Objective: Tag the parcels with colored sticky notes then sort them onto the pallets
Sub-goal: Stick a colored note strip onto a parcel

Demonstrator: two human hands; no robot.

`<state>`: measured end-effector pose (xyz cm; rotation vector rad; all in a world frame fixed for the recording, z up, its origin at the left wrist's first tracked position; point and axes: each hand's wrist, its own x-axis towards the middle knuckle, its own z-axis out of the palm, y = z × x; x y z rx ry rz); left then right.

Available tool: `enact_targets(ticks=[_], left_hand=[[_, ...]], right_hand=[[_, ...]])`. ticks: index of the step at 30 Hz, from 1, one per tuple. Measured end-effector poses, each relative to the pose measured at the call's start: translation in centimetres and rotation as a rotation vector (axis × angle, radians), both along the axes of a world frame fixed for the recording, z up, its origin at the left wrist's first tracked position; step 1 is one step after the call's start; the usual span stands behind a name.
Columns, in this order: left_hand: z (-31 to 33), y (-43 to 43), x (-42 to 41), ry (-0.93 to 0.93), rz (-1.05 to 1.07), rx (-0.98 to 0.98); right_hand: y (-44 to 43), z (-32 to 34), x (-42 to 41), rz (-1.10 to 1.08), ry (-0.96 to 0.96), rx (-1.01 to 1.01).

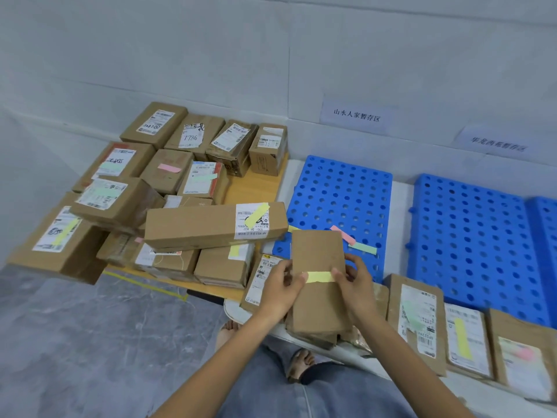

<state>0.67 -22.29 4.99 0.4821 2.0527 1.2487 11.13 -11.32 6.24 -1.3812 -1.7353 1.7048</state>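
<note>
Parcel (319, 297) of plain brown card, no label showing, is held up over the near edge of the white desk (402, 200), in front of the leftmost pallet. One yellow sticky note (319, 277) lies across its face. The left hand (280, 286) grips the parcel's left edge, thumb on one end of the note. The right hand (357, 285) grips the right edge, a fingertip on the other end.

Three blue pallets (337, 200) lie on the white desk, the third cut off by the frame. Three loose notes (363, 248), yellow, pink and green, lie on the leftmost one. Three flat labelled parcels (417, 321) line the near edge at right, tagged green, yellow and pink.

About fifteen boxes (211, 224) crowd the wooden desk (256, 185); one label reads "7786". A wall sign (357, 115) reads "山水人家暂存区"; the second sign (498, 143) is blurred.
</note>
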Motion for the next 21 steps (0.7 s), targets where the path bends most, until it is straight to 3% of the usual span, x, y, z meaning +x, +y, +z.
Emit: enact_targets(ticks=[6, 11, 16, 21], left_hand=[[7.9, 2.8, -2.8, 0.168, 0.028, 0.249], [15.3, 6.5, -11.0, 0.303, 0.036, 0.412], [17.6, 8.9, -22.9, 0.417, 0.033, 0.269], [12.8, 8.9, -29.4, 0.322, -0.042, -0.007]], right_hand=[[3.2, 8.8, -2.8, -0.006, 0.228, 0.139], [6.3, 16.1, -10.3, 0.067, 0.471, 0.267], [9.0, 16.6, -21.6, 0.180, 0.483, 0.261], [9.2, 9.8, -28.9, 0.173, 0.204, 0.198]])
